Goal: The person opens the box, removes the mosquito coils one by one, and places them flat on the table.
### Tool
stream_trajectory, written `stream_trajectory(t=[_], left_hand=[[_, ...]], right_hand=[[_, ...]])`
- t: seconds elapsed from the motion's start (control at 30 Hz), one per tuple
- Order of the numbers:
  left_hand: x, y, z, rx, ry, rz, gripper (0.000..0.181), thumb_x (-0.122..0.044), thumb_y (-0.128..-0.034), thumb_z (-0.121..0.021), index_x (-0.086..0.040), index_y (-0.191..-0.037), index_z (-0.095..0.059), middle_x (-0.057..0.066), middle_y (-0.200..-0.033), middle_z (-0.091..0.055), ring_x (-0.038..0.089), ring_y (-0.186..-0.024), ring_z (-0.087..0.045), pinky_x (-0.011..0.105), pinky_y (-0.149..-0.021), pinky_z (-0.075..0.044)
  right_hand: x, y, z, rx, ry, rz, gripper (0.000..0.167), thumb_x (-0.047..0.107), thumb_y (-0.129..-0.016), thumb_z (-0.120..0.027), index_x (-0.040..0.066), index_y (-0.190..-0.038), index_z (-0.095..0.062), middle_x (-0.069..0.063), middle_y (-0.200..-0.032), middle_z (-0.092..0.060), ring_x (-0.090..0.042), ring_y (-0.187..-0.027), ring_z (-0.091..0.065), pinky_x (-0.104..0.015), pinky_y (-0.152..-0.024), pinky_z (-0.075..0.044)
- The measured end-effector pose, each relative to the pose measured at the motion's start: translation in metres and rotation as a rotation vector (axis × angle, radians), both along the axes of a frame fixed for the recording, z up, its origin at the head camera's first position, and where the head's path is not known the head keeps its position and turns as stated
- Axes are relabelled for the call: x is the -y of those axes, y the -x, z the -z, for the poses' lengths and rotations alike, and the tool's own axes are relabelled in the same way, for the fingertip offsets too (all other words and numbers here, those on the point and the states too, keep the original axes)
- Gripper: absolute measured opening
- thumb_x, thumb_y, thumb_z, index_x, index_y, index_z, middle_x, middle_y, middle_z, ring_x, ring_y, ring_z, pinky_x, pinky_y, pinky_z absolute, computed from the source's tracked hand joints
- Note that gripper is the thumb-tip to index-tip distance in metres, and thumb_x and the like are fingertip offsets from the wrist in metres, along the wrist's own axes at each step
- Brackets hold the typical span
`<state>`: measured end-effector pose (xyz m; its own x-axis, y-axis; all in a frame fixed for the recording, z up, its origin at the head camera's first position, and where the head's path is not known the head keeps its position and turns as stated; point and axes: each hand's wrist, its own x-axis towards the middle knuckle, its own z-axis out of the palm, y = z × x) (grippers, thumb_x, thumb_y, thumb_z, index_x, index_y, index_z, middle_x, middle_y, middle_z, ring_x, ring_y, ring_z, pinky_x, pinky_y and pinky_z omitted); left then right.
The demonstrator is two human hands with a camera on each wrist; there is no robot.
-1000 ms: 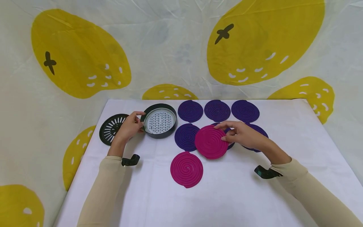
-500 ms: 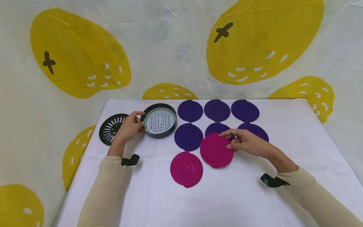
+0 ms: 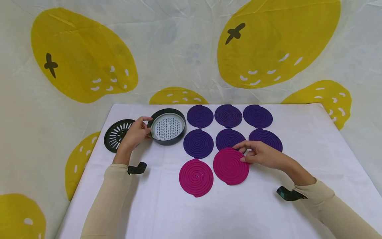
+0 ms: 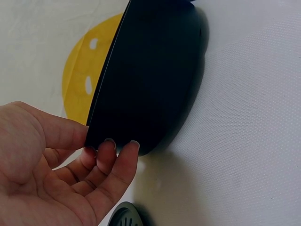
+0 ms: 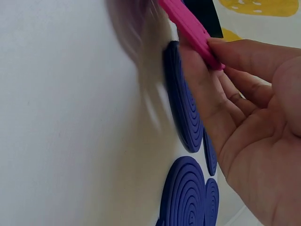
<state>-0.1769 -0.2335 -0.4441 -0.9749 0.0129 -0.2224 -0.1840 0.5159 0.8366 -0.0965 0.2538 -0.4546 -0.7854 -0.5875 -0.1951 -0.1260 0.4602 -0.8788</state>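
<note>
My right hand [image 3: 262,155] pinches the right edge of a pink spiral coaster [image 3: 230,166]. In the right wrist view this pink coaster [image 5: 193,30] is tilted and off the table. A second pink coaster [image 3: 196,178] lies flat to its left. Behind them are two rows of purple spiral coasters; the hand and held coaster partly cover the front-row middle purple coaster [image 3: 228,137]. My left hand [image 3: 136,134] grips the left side of a round dark container [image 3: 168,142] with a light perforated disc [image 3: 168,126] inside, thumb on its rim in the left wrist view.
A black slotted disc [image 3: 114,136] lies at the table's left edge, partly behind the left hand. The white-covered table [image 3: 238,212] meets a lemon-print cloth [image 3: 185,49] at the back. Another purple coaster [image 3: 265,139] lies just behind the right hand.
My right hand has brought the pink coaster toward me and slightly right, from over the purple row to beside the other pink coaster. The left hand stays on the container.
</note>
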Motion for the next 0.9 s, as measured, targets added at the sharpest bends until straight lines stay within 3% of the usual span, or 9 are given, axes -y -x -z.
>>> stream_trajectory(t=[0.23, 0.4, 0.63, 0.9], left_hand=[[-0.0001, 0.0014, -0.0004, -0.004, -0.010, 0.000, 0.047, -0.001, -0.1013, -0.055, -0.012, -0.146, -0.047, 0.010, -0.097, -0.039, 0.029, -0.088, -0.054, 0.037, -0.080, -0.059], [-0.0001, 0.0013, -0.0014, 0.000, -0.015, 0.000, 0.047, -0.001, -0.1013, -0.055, -0.012, -0.146, -0.047, 0.010, -0.097, -0.039, 0.028, -0.088, -0.053, 0.038, -0.080, -0.059], [-0.0002, 0.0007, -0.0012, 0.003, -0.013, 0.000, 0.047, -0.001, -0.1013, -0.055, -0.011, -0.146, -0.047, 0.009, -0.097, -0.039, 0.028, -0.087, -0.054, 0.038, -0.080, -0.059], [0.0007, 0.0011, -0.0002, 0.007, -0.016, -0.001, 0.047, -0.002, -0.1015, -0.055, -0.011, -0.146, -0.047, 0.010, -0.097, -0.039, 0.028, -0.087, -0.055, 0.037, -0.080, -0.059]], right_hand=[[-0.0037, -0.0013, 0.0018, 0.002, -0.069, -0.065, 0.042, 0.004, -0.091, -0.071, 0.007, -0.132, -0.063, -0.010, -0.109, -0.066, -0.019, -0.086, -0.065, -0.024, -0.076, -0.053], [-0.0040, -0.0034, -0.0001, 0.030, -0.091, -0.086, 0.042, 0.008, -0.091, -0.075, 0.006, -0.131, -0.063, -0.009, -0.109, -0.066, -0.019, -0.082, -0.066, -0.024, -0.075, -0.053], [-0.0043, -0.0057, -0.0021, -0.008, -0.116, -0.112, 0.035, 0.010, -0.090, -0.075, 0.004, -0.124, -0.067, -0.007, -0.098, -0.068, -0.020, -0.089, -0.064, -0.025, -0.075, -0.054], [-0.0063, -0.0043, -0.0001, -0.024, -0.121, -0.120, 0.033, 0.008, -0.090, -0.076, 0.003, -0.122, -0.068, -0.007, -0.094, -0.068, -0.017, -0.085, -0.064, -0.024, -0.074, -0.055]])
